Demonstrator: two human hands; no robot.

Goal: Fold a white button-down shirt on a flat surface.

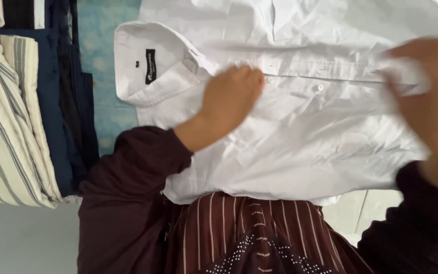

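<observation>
A white dress shirt (300, 127) lies face up across a light blue surface (102, 50), apparently mid-buttoning. The left hand (231, 99) presses closed fingers near the collar; the blurred right hand (427, 96) pinches the button placket. Next, matching button to hole. Folded striped and navy clothes (16, 116) lie beside.

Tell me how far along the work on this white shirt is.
Done: the white shirt lies spread flat, collar to the left. In hand: the left hand presses on the button placket near the collar, while the blurred right hand grips the placket further down. Left: visible buttons appear unfastened; no folds yet.
</observation>
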